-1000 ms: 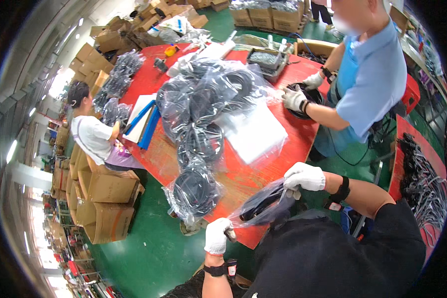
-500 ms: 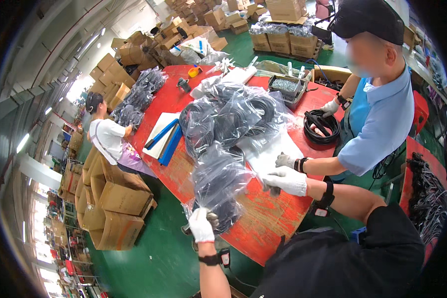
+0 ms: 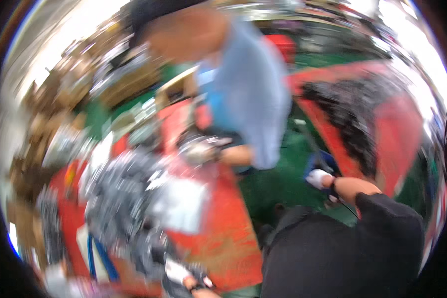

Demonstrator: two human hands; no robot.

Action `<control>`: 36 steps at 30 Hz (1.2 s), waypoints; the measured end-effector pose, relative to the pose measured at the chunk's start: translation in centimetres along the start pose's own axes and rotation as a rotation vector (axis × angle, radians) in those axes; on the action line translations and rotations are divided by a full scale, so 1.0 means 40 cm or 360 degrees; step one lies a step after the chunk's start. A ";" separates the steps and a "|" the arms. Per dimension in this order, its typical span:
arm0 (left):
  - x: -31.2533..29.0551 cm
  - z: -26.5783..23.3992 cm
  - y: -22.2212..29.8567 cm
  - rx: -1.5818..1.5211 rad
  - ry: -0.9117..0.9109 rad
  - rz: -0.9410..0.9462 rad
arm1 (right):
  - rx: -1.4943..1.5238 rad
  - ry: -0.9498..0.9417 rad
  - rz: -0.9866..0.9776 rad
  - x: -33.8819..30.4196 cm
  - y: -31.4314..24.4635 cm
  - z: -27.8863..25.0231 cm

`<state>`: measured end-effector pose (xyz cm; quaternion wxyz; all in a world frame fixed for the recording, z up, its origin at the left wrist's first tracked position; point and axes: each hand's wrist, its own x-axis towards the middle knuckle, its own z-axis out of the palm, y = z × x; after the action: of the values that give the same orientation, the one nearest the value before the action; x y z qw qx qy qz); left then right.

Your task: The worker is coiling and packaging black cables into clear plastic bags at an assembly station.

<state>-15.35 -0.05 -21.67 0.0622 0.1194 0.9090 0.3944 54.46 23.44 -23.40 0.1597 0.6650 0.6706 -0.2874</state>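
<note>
Presently, find the bagged dark bundles (image 3: 119,198) lying over the left and middle of the red worktable (image 3: 231,253), reaching toward its near edge. Locate the white-gloved left hand (image 3: 178,272) at that edge, overlapping the bundles in view; unable to tell its grip through blur. Locate the right hand (image 3: 319,179) off to the right of the red worktable, beside a blue object (image 3: 312,165); likewise unable to tell any finger spread. Expect modest weight, springy contents (probably coiled cable), and soft, slippery film, likely quick to tear. Take hold around the bundle through the film, not by loose plastic alone; support from beneath.
</note>
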 end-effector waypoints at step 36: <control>-1.172 0.557 0.761 0.0883 -0.2339 0.1740 | 0.1483 0.0950 0.1562 -0.385 1.180 -0.036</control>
<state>39.58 23.23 -13.65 0.3938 0.7556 0.5223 -0.0341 102.14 9.61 -21.25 -0.2180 0.9372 0.1194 -0.2447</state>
